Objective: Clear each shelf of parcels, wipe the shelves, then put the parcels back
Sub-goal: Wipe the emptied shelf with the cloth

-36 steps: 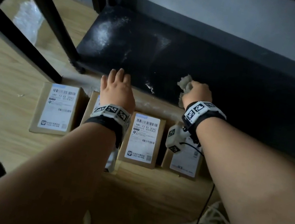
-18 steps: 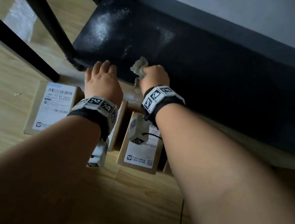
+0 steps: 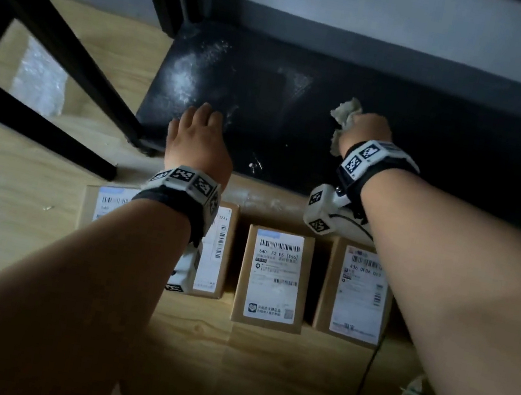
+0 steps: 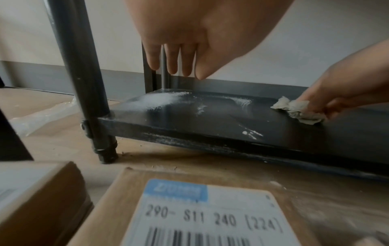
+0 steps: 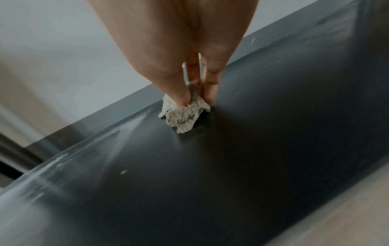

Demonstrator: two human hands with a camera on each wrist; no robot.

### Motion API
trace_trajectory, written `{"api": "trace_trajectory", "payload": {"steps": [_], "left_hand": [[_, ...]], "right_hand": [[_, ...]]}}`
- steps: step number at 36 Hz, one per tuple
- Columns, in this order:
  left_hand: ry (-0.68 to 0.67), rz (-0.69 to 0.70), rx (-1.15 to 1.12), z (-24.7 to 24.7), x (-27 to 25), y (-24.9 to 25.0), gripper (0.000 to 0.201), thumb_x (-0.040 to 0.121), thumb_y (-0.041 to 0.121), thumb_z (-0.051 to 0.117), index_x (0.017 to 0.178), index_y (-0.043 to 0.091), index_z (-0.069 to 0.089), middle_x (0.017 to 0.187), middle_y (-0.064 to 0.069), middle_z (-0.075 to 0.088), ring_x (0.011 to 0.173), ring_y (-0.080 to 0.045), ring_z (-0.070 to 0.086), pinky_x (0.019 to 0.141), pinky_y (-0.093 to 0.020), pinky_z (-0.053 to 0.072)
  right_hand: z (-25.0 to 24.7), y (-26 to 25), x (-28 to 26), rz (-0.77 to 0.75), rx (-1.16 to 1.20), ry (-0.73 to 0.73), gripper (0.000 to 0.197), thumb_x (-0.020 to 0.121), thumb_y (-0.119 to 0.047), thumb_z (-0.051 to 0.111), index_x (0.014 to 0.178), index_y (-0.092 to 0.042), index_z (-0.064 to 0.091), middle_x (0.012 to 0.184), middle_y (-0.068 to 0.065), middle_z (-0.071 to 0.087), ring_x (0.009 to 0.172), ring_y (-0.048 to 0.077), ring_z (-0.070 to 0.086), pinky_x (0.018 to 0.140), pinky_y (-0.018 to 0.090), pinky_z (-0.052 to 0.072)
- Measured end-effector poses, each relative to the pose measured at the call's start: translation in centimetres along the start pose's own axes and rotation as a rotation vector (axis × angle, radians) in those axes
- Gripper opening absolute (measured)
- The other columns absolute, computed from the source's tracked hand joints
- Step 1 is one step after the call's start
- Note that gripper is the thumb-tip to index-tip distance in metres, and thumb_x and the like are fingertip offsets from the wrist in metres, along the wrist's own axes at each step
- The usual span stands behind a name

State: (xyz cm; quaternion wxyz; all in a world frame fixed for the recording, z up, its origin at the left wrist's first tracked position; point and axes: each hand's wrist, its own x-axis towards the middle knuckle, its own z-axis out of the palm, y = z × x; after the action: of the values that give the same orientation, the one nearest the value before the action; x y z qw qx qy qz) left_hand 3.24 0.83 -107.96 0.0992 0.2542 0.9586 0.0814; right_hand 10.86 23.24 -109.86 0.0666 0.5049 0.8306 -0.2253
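moved: wad of rag [image 3: 345,114] and right hand [image 3: 366,130] are further right along the shelf [image 3: 438,131] than 0.5 s ago, away from the left hand [image 3: 197,141]
rag: crumpled pale wad, pressed on the dark shelf board, mid-depth, pinched under the right fingertips [image 5: 210,93]
key relation: white dust patch [image 3: 190,77] lies left of the rag, toward the shelf's left end by the post [image 3: 58,33]; shelf's long axis runs left-right, so the wiping stroke likely runs along it (leftward to reach the dust)
nearer hand: left hand is closer to the dust, but the right hand has the rag
right hand: clamped on the rag, thumb and fingers curled round it
left hand: fingers straight and spread, holding nothing; hovering at the shelf's front edge (contact unclear)
shelf contents: no parcels on the visible part, only dust smears and small white flecks [image 4: 250,133]
parcels [image 3: 274,278]: four boxes in a row on the wooden floor [image 3: 4,221] just in front of the shelf, labels up, under both wrists
step: wiping the bottom shelf, not finished; parcels not yet put back
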Motion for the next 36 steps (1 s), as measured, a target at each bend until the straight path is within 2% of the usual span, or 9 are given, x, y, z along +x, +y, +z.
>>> {"api": "trace_trajectory", "payload": {"steps": [3,6,8,12,15,20,26,29,36], "left_hand": [[-0.023,0.023,0.006,-0.4,1.1,-0.3,0.061,0.086,0.003,0.045,0.144,0.015,0.032,0.155,-0.001,0.023,0.143,-0.022,0.016,0.118,-0.039,0.015],[-0.046,0.038,-0.012,-0.6,2.1,-0.6,0.06,0.085,0.002,0.044,0.143,0.013,0.033,0.154,-0.003,0.025,0.142,-0.023,0.019,0.116,-0.04,0.02],[-0.054,0.037,-0.027,-0.7,2.6,-0.8,0.06,0.083,0.001,0.044,0.142,0.013,0.035,0.152,-0.004,0.028,0.139,-0.025,0.024,0.114,-0.041,0.023],[-0.045,0.037,-0.044,-0.8,3.0,-1.0,0.054,0.078,-0.002,0.044,0.131,0.01,0.044,0.141,-0.007,0.04,0.131,-0.029,0.034,0.109,-0.045,0.031],[-0.027,0.037,-0.046,-0.7,3.3,-1.3,0.05,0.079,-0.002,0.044,0.128,0.008,0.045,0.14,-0.008,0.04,0.13,-0.029,0.035,0.109,-0.045,0.031],[0.015,0.047,-0.041,-0.1,4.1,-1.3,0.047,0.083,0.003,0.047,0.13,0.008,0.044,0.142,-0.008,0.039,0.134,-0.028,0.032,0.112,-0.043,0.027],[0.044,0.1,-0.039,0.9,5.3,-0.3,0.049,0.088,0.008,0.048,0.136,0.015,0.042,0.146,-0.002,0.035,0.136,-0.023,0.03,0.114,-0.039,0.025],[0.033,0.106,-0.033,1.0,5.5,-0.1,0.05,0.089,0.007,0.047,0.138,0.014,0.04,0.15,-0.002,0.031,0.138,-0.022,0.026,0.115,-0.038,0.022],[0.015,0.095,-0.025,1.4,6.5,-1.1,0.054,0.087,0.007,0.048,0.14,0.015,0.039,0.151,-0.001,0.03,0.139,-0.022,0.024,0.116,-0.037,0.02]], "right_hand": [[1.1,-1.4,-0.4,0.023,0.118,-0.01,0.036,0.094,-0.016,0.049,0.129,-0.006,0.056,0.132,0.017,0.054,0.122,0.032,0.051,0.1,0.036,0.044],[2.3,-4.7,-1.2,0.065,0.192,-0.008,0.042,0.101,-0.031,0.041,0.13,-0.002,0.053,0.136,0.014,0.053,0.125,0.031,0.05,0.096,0.033,0.041],[3.5,-6.6,-1.9,-0.019,0.154,-0.012,0.045,0.101,-0.035,0.039,0.128,-0.003,0.054,0.136,0.012,0.054,0.125,0.03,0.051,0.095,0.032,0.041],[5.2,-7.8,-2.7,-0.213,0.121,-0.094,0.035,0.097,-0.018,0.046,0.13,-0.013,0.056,0.137,0.012,0.05,0.125,0.029,0.048,0.099,0.032,0.04],[5.0,-7.6,-1.7,-0.226,0.079,-0.171,0.048,0.095,-0.022,0.056,0.14,-0.009,0.046,0.145,0.01,0.044,0.132,0.026,0.044,0.103,0.028,0.039],[2.9,-6.3,0.5,-0.291,-0.043,0.057,0.034,0.099,-0.03,0.044,0.12,-0.013,0.064,0.12,0.018,0.056,0.109,0.032,0.057,0.089,0.03,0.043],[-0.5,-3.2,6.1,-0.066,-0.125,0.165,0.033,0.101,-0.026,0.042,0.122,-0.007,0.06,0.13,0.018,0.053,0.124,0.032,0.046,0.101,0.034,0.036],[-1.1,-3.0,7.6,0.051,-0.181,0.094,0.044,0.102,-0.029,0.044,0.14,-0.008,0.043,0.144,0.017,0.04,0.134,0.032,0.037,0.107,0.038,0.032],[0.3,-6.9,9.7,0.006,-0.154,0.021,0.05,0.1,-0.027,0.049,0.144,-0.012,0.034,0.148,0.012,0.033,0.135,0.032,0.037,0.107,0.037,0.034]]}}
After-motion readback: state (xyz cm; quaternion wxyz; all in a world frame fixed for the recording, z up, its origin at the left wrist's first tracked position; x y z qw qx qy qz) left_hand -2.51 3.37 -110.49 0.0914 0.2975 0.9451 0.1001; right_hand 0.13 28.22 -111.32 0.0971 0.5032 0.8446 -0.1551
